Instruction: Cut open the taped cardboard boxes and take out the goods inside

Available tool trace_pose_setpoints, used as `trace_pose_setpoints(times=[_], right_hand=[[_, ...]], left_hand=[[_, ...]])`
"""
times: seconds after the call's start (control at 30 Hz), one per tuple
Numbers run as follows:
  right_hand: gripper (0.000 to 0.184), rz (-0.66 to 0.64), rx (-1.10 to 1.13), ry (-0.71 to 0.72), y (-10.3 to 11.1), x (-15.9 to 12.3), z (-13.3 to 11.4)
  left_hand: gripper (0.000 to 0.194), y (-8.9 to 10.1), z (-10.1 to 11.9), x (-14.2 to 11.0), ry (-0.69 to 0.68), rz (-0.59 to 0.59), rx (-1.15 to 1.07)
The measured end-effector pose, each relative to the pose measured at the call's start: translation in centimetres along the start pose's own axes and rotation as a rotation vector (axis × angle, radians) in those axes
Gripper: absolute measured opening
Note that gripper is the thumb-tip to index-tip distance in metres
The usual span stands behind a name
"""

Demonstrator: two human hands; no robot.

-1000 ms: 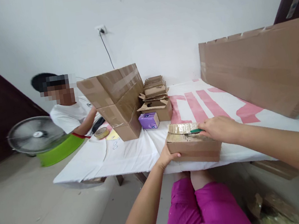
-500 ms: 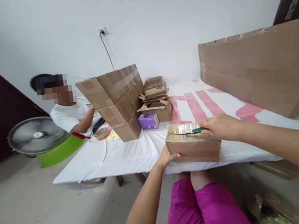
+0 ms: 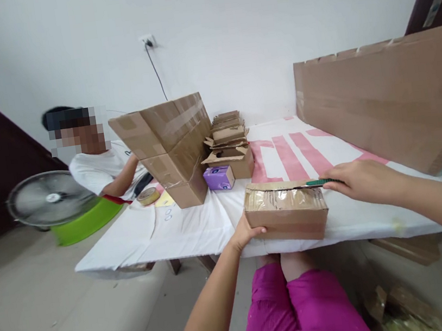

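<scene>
Small taped brown cardboard box [image 3: 286, 225], lower frame just right of centre. Our right hand [image 3: 354, 179] has fingers closed around a thin green-handled tool [image 3: 314, 182] at its top rear edge; our left hand [image 3: 247, 232] grips its left end. Outward: white cloth-covered table [image 3: 121, 245], purple printed carton [image 3: 218, 179] mid-frame.

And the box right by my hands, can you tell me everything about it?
The cardboard box is brown, long and low, with straight edges. Shiny see-through tape covers its top, and a dark slit runs along the top's far side. It sits flat on the white cloth, near the edge. Your left hand grips its left end, thumb in front. Your right hand holds a green tool at the slit's right end.
</scene>
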State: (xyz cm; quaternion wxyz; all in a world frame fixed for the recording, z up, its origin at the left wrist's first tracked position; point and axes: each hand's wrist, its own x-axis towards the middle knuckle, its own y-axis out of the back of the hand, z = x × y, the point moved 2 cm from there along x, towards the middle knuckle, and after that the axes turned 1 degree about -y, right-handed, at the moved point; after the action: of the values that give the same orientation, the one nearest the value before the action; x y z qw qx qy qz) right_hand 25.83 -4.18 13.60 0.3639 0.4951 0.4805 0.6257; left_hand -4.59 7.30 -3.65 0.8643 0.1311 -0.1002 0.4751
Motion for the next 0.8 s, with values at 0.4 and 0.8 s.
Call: trace_pose_setpoints(times=[0.4, 0.8], right_hand=[[0.036, -0.002, -0.015, 0.016, 0.0, -0.3, -0.2], [0.032, 0.033, 0.029, 0.04, -1.3, 1.1, -5.6]], left_hand=[[0.101, 0.1, -0.4, -0.1, 0.002, 0.011, -0.01], [0.099, 0.3, -0.8, -0.1, 0.028, 0.016, 0.034]])
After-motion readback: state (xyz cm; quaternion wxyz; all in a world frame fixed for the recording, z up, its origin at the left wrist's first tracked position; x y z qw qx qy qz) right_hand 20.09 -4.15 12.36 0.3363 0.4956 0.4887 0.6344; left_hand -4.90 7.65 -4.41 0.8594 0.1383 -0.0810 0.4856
